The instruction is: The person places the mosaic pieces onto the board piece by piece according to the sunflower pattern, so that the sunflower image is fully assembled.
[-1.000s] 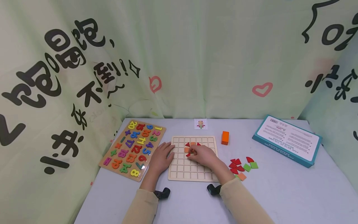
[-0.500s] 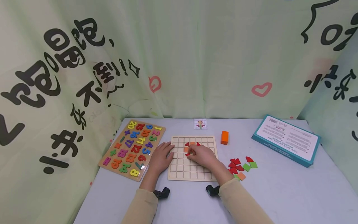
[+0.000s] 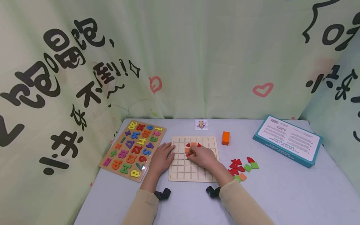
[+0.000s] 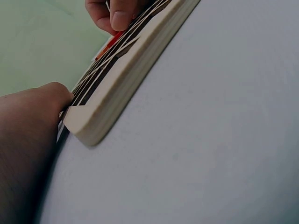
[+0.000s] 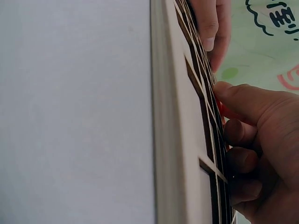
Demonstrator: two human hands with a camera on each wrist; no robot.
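— In the head view, what is changed?
— Almost nothing since a second ago: a red piece (image 3: 188,155) is kept near the middle of the grid board (image 3: 180,172) by the right hand (image 3: 203,157), the grip seemingly clamped on it, thumb to finger. Its placing is judged unfinished. The board's left edge is touched by the left hand (image 3: 161,158), fingers extended, nothing gripped.
— And the left wrist view?
— The board is seen edge-on, pale and thick, its cells dark; red is glimpsed beneath the right fingertips.
— The right wrist view?
— Red is shown between curled thumb and finger; the piece's full outline is hidden.
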